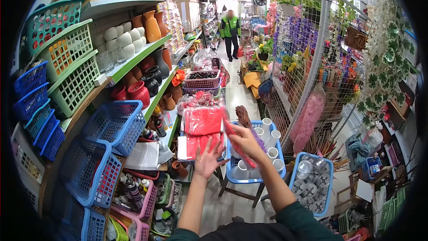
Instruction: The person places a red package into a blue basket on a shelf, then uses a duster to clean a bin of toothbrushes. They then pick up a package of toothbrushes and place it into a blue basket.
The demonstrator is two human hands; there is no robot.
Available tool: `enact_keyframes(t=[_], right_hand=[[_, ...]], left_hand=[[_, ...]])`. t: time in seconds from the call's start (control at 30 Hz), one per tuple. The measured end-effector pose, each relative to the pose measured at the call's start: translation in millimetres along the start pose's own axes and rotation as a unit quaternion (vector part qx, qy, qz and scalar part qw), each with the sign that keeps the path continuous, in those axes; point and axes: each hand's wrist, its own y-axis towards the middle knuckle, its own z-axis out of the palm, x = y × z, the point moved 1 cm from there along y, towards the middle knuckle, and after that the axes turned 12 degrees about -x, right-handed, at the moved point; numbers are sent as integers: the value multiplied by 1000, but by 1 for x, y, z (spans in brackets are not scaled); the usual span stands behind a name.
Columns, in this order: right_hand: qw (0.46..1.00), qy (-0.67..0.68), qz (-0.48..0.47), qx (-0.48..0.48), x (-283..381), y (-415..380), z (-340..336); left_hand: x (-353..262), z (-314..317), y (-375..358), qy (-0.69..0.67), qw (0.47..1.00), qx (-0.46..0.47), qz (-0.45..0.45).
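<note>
My right hand (245, 142) grips a flat red packet (237, 145) in clear plastic, blurred a little and seen nearly edge-on. Fingers spread and palm up, my left hand (208, 159) holds nothing; it hovers in front of a pile of folded red packets (203, 121). Behind this pile sit more red items in crinkled clear plastic (196, 99). Below my right hand, a blue basket (229, 173) holds several white vases (272, 138) and a brown bundle (243, 118).
Shelves with red vases (138, 93) and stacked blue baskets (91, 169) line the left. A blue basket of clear-wrapped goods (331, 183) stands right. A wire mesh rack (307, 62) borders the aisle, where a person in a green vest (230, 29) stands.
</note>
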Motion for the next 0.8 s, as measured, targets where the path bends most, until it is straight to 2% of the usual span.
enact_keyframes(t=[0.03,0.07,0.1,0.13,0.17,0.23,0.3,0.33,0.43,0.47,0.57,0.6,0.67,0.7,0.73,0.8], right_hand=[[996,-84,28,16,0,-1,12],[997,-78,14,25,-6,-3,25],[997,-72,1,34,-17,-7,40],[986,-122,-110,30,-21,-9,54],[966,-210,-141,47,-27,-16,65],[950,-267,-139,80,-33,-29,87],[950,-280,-97,97,-40,-40,104],[945,-284,-136,90,-56,-44,113],[925,-342,-119,112,-46,-53,118],[922,-335,-122,152,-45,-52,113],[936,-264,-137,187,-39,-47,85],[936,-264,-137,187,-41,-47,72],[954,-281,-105,22,-44,-43,35],[944,-328,-35,-1,-42,-39,16],[928,-370,-19,-49,-56,-36,-2],[846,-519,-26,-115,-94,-35,-35]], left_hand=[[4,5,0,-7,999,38,-33],[8,4,3,6,996,62,-56],[16,2,8,-28,998,24,-56],[16,5,8,-27,998,25,-56],[14,9,15,-26,998,24,-57],[8,8,15,-22,998,22,-61],[20,-7,1,-18,998,20,-64],[25,-17,-10,-18,997,18,-67],[32,-27,-23,-16,997,13,-70],[31,-22,-18,-14,997,13,-70],[25,-15,-10,-7,997,12,-71],[4,-10,-4,-5,997,11,-71],[7,-23,-17,-3,998,8,-69],[4,-23,-17,-2,998,6,-69],[4,-22,-17,-1,998,4,-70],[9,-20,-16,1,997,2,-76]])
